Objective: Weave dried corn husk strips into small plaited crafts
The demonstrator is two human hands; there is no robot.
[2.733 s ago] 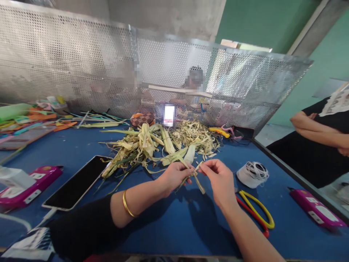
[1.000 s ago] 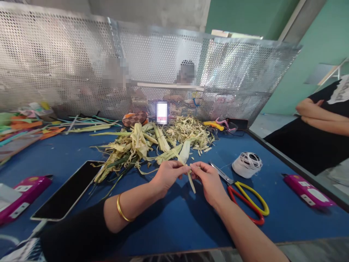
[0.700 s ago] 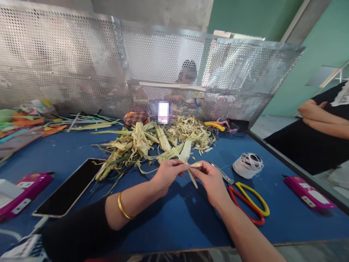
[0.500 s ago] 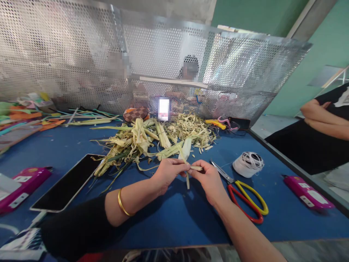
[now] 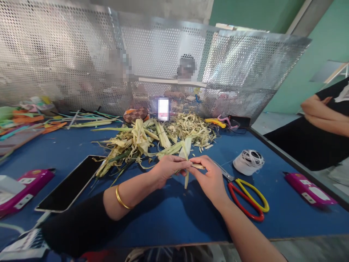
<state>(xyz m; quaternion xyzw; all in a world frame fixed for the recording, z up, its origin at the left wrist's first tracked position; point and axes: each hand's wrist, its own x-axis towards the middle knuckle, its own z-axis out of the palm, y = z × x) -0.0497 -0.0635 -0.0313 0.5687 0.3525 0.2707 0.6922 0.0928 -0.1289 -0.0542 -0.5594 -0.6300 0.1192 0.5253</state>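
Pale corn husk strips (image 5: 186, 179) cross between my two hands over the blue table. My left hand (image 5: 169, 168), with a gold bangle at the wrist, pinches them from the left. From the right, my right hand (image 5: 207, 175) closes thumb and fingers on the same strips; one short end juts past its fingertips. My fingers cover the spot where the strips meet. Just beyond lies a heap of dried corn husks (image 5: 140, 136), with a finer shredded pile (image 5: 195, 129) to its right. Scissors (image 5: 245, 198) with red and yellow handles rest beside my right hand.
A white string spool (image 5: 248, 162) stands behind the scissors. At the left lie a tablet-like device (image 5: 71, 183) and a magenta power strip (image 5: 27, 189); another magenta power strip (image 5: 309, 189) is at right. A perforated metal screen (image 5: 163, 47) borders the back. A person (image 5: 324, 112) stands at right.
My right hand has turned slightly, its fingers coming further over the strips and closer to my left hand. Both hands still pinch the husk strips in nearly the same place.
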